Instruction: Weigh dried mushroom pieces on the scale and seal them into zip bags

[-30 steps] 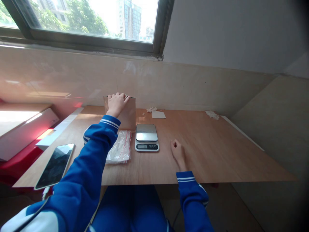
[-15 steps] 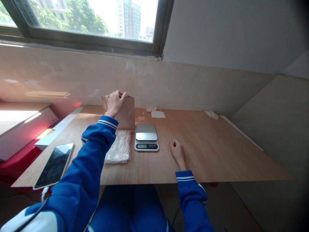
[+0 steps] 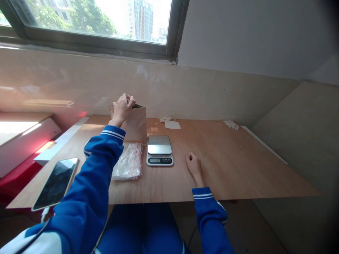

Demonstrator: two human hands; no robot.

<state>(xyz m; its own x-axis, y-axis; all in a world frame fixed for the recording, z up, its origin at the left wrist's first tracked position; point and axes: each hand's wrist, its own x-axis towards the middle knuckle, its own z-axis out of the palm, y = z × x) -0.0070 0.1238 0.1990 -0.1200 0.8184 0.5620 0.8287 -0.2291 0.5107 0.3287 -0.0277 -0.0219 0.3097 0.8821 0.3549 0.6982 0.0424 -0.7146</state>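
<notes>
A brown paper bag (image 3: pixel 135 124) stands upright at the back of the table, its top open. My left hand (image 3: pixel 122 108) is over the bag's opening with its fingers curled together; whatever they may hold is hidden. In front of the bag lies a stack of clear plastic zip bags (image 3: pixel 128 161) with red edges, partly under my left forearm. Right of it sits a kitchen scale (image 3: pixel 159 151) with a bare steel plate. My right hand (image 3: pixel 194 164) rests on the table to the right of the scale, curled in a loose fist with nothing visible in it.
A tablet (image 3: pixel 56 184) with a plugged-in cable lies at the table's left edge. Near the wall are a white paper slip (image 3: pixel 172 125), crumpled tissue (image 3: pixel 165 119) and another crumpled tissue (image 3: pixel 231 125) farther right. A window (image 3: pixel 97 21) is above.
My left hand has risen slightly and shifted a little left at the bag's mouth. My right hand stays in place. The camera view has shifted slightly.
</notes>
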